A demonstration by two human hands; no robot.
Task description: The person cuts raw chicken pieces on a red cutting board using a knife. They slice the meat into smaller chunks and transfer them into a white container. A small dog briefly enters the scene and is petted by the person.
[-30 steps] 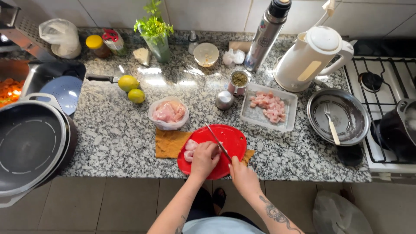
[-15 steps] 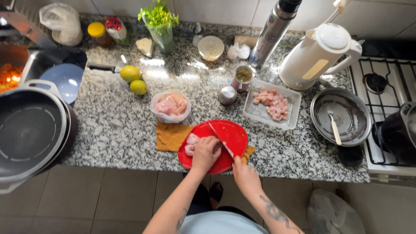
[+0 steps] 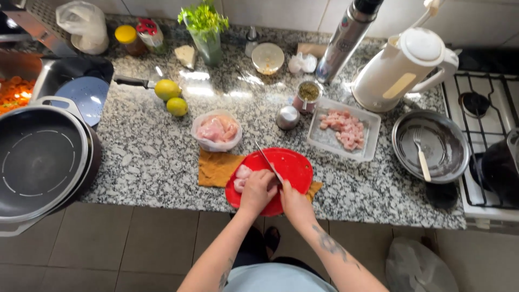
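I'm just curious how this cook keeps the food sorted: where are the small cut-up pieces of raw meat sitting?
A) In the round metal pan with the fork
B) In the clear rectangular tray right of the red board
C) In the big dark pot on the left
B: the small pink cut pieces lie in the clear rectangular tray, right of the red cutting board; the metal pan holds only a fork.

Two lemons (image 3: 172, 98), one knife (image 3: 268, 160), one fork (image 3: 420, 155), two hands (image 3: 258, 189).

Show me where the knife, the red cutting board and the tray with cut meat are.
knife (image 3: 266, 159), head view, middle of the blade.
red cutting board (image 3: 294, 166), head view, bare right part.
tray with cut meat (image 3: 325, 140), head view, bare lower-left floor.
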